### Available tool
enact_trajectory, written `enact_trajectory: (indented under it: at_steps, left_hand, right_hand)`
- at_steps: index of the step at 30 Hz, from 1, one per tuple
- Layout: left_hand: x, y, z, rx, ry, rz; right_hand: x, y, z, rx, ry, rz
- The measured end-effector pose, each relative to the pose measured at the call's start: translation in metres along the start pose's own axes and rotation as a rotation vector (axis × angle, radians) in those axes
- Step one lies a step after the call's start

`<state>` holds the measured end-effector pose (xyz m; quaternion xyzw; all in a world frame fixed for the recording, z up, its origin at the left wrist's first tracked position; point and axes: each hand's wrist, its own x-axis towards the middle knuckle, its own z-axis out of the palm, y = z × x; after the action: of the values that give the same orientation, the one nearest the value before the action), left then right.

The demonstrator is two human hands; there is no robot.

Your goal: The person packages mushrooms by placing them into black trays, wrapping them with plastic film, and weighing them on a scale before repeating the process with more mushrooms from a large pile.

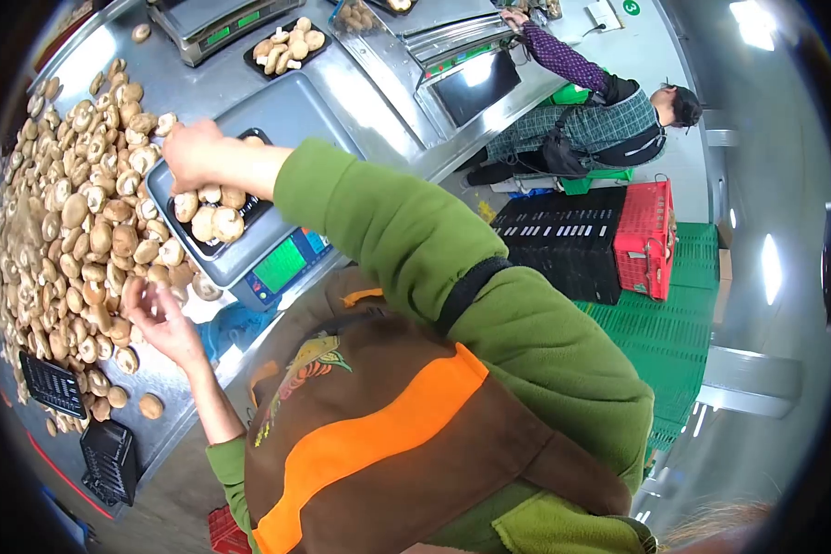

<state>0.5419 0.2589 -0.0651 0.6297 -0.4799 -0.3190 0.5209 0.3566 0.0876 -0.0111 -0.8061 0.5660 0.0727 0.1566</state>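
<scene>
My right hand [198, 159], at the end of a green sleeve, is over the scale's pan and the edge of the mushroom heap. Its fingers are curled down and closed; whatever they hold is hidden. Under it a black tray [260, 214] with several mushrooms [217, 222] rests on the grey pan [295, 102] of a scale with a lit green display [280, 266]. Lower down, my left hand [162, 323] hovers beside the large heap of brown mushrooms [83, 226], palm turned up, fingers loosely bent and apart, with nothing in them.
Black trays [111, 457] lie by the heap's lower end. A filled tray [288, 48] and another scale [217, 28] stand farther along the metal table. Beyond, a co-worker [586, 129] reaches to a machine [462, 55]. Black crates [559, 235] and a red crate [644, 240] are stacked on the floor.
</scene>
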Motion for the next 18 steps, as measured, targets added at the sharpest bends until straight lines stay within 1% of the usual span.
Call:
enact_trajectory:
  at_steps: [1,2,3,4,6,7,9,10,12,14,15,16,17,18]
  left_hand:
    - [-0.002,-0.001,0.008,0.015,-0.05,-0.005]
    - [-0.003,0.002,0.015,0.028,-0.101,-0.01]
    - [-0.008,0.026,0.024,-0.054,-0.183,-0.098]
    - [-0.008,0.027,0.03,-0.022,-0.248,-0.028]
    - [-0.01,0.039,0.039,0.216,-0.333,0.173]
    - [-0.012,0.049,0.043,0.212,-0.37,0.136]
    - [-0.013,0.043,0.052,0.299,-0.332,0.263]
    - [-0.011,0.041,0.056,0.347,-0.306,0.331]
    - [-0.003,0.041,0.059,0.369,-0.312,0.317]
    - [0.002,0.044,0.06,0.438,-0.324,0.352]
    - [0.007,0.045,0.061,0.497,-0.355,0.338]
    - [0.01,0.052,0.062,0.525,-0.37,0.323]
    - [0.012,0.054,0.063,0.5,-0.391,0.309]
    - [0.015,0.055,0.064,0.475,-0.411,0.299]
  right_hand:
    - [0.016,0.006,0.022,0.074,0.06,0.019]
    - [0.016,0.012,0.025,0.069,0.074,0.019]
    - [0.013,0.016,0.023,0.203,0.114,0.024]
    - [0.012,0.02,0.022,0.335,0.151,0.028]
    - [0.007,0.026,0.019,0.374,0.157,0.003]
    - [0.004,0.024,0.017,0.351,0.154,0.027]
    - [0.01,0.022,0.024,0.36,0.186,0.075]
    - [0.018,0.025,0.026,0.375,0.159,0.026]
    - [0.021,0.041,0.029,0.497,0.231,-0.051]
    - [-0.005,0.062,0.01,0.691,0.412,-0.06]
    - [-0.019,0.074,0.004,0.811,0.442,-0.02]
    - [-0.034,0.092,0.001,0.831,0.423,-0.02]
    - [-0.052,0.107,0.0,0.943,0.336,0.013]
    - [-0.076,0.115,-0.005,0.947,0.354,0.067]
